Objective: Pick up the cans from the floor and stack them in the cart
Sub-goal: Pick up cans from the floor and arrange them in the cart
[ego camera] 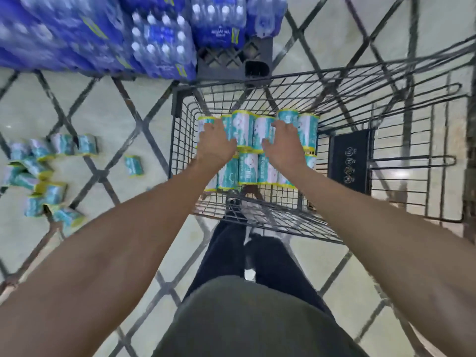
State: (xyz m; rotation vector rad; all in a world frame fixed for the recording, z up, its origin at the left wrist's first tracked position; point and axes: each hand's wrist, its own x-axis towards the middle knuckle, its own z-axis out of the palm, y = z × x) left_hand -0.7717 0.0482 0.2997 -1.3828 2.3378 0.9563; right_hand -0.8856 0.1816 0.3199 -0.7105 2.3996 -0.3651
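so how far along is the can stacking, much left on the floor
Partly done. Two tiers of teal and white cans with yellow rims already stand in the grey wire cart. Both hands are on the upper tier: the left hand and the right hand each rest against cans there. A scattered group of the same cans remains on the pale tiled floor, plus one stray can.

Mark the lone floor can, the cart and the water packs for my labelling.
lone can (134, 165), head view, middle of its label.
cart (177, 99), head view, far left corner post.
water packs (159, 42), head view, bottle tops of the front pack.
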